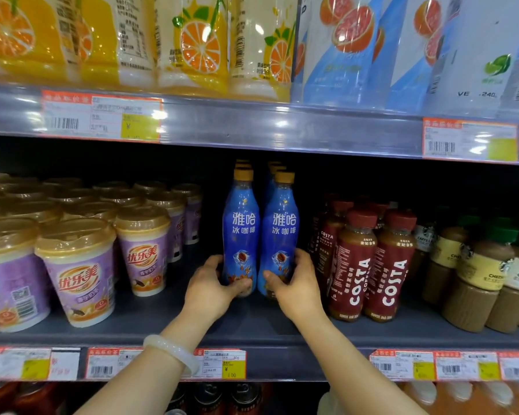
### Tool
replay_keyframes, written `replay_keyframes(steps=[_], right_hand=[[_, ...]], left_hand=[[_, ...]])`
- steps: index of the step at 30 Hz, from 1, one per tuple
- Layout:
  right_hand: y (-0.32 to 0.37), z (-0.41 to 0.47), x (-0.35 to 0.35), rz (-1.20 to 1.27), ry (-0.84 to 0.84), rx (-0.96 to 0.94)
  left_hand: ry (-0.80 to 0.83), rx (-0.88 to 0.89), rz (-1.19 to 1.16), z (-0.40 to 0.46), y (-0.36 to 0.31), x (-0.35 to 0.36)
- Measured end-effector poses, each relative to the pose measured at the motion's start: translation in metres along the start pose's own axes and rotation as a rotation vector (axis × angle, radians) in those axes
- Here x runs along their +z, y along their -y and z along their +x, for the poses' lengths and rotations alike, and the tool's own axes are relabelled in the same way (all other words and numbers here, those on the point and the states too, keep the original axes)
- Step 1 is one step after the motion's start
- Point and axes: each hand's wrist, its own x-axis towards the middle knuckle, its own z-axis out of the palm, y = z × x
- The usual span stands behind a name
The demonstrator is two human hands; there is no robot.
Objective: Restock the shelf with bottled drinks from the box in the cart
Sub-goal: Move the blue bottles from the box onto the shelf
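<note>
**Blue bottles gripped low, mid-shelf**

Blue plastic fills the centre of the frame: the left hand (209,287) curls round the base of the left blue bottle (239,232), thumb across its front, while the right hand (294,285) wraps the foot of the right blue bottle (280,235) the same way. The two bottles stand upright and touch side by side, with more tan-capped bottles lined up behind them. A pale bangle (171,351) sits on the left wrist, at lower centre.

Outward, a strip of bare dark shelf (252,324) lies between the bottles and the front edge. Left of the left hand is an open gap before the purple cups (144,250); on the right, the red Costa bottles (372,265) stand just beside the right hand's knuckles. Price tags (222,363) line the shelf lip. The shelf above (282,127) overhangs close over the caps.
</note>
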Motion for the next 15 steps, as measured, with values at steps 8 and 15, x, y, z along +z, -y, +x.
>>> replay_keyframes(steps=[8, 15], right_hand=[[0.0013, -0.0001, 0.0002, -0.011, 0.027, 0.066], [0.0026, -0.0007, -0.0017, -0.050, 0.048, 0.075]], left_hand=[[0.008, -0.005, 0.044, 0.0002, 0.0007, 0.0008], [0.028, -0.001, 0.048, 0.0020, 0.0036, 0.0014]])
